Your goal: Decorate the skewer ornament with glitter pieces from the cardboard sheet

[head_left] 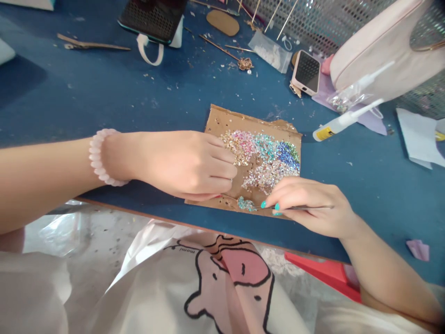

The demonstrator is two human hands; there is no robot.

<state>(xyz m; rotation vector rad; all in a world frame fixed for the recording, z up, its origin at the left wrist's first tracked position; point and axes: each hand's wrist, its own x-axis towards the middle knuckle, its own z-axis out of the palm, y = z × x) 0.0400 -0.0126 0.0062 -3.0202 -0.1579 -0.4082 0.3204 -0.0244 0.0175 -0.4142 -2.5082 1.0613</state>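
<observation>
A piece of brown cardboard (222, 121) lies near the table edge, bearing small heaps of glittery chips (271, 174) in pink, yellow, teal, blue and pale tones. My left hand (187, 164), with a pale bead bracelet, is closed on a thin stick (229, 197) over the cardboard's left side. At the stick's other end is a small ornament (246, 203) covered in teal chips. My right hand (309, 202), with teal nails, pinches slim metal tweezers (299, 207) whose tip is at the ornament's right side.
Behind the cardboard are a glue bottle (335, 126), a phone (306, 73), a bag of white bits (271, 52), a flower-headed stick (244, 64) and a dark device (153, 21). A light pouch (375, 46) stands at the back right. Something red (323, 273) is below the table edge.
</observation>
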